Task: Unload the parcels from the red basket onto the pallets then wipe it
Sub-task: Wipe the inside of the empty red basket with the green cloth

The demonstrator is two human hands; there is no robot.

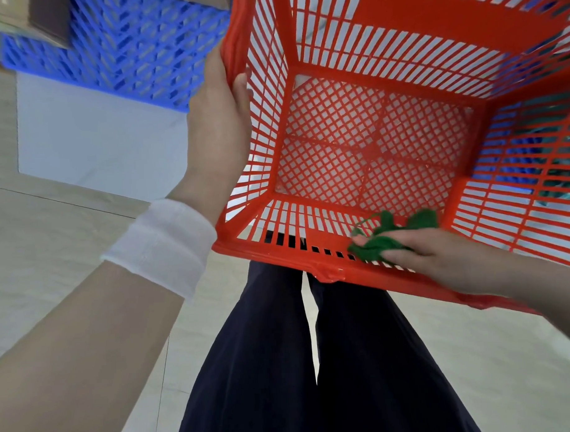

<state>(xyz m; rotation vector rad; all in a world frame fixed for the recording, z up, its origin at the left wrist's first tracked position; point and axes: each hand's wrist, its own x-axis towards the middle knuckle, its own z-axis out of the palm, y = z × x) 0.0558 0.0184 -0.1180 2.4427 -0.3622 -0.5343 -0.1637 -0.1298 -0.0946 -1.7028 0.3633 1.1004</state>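
Observation:
The red basket is held up in front of me, its open top facing the camera, with nothing inside. My left hand grips its left rim, thumb inside the wall. My right hand reaches over the near rim and presses a crumpled green cloth against the inside of the near wall. A blue pallet lies at the upper left with a brown parcel on its far corner.
My dark-trousered legs stand below the basket on a pale tiled floor. A white sheet lies on the floor under the blue pallet. More blue and green shapes show through the basket's right wall.

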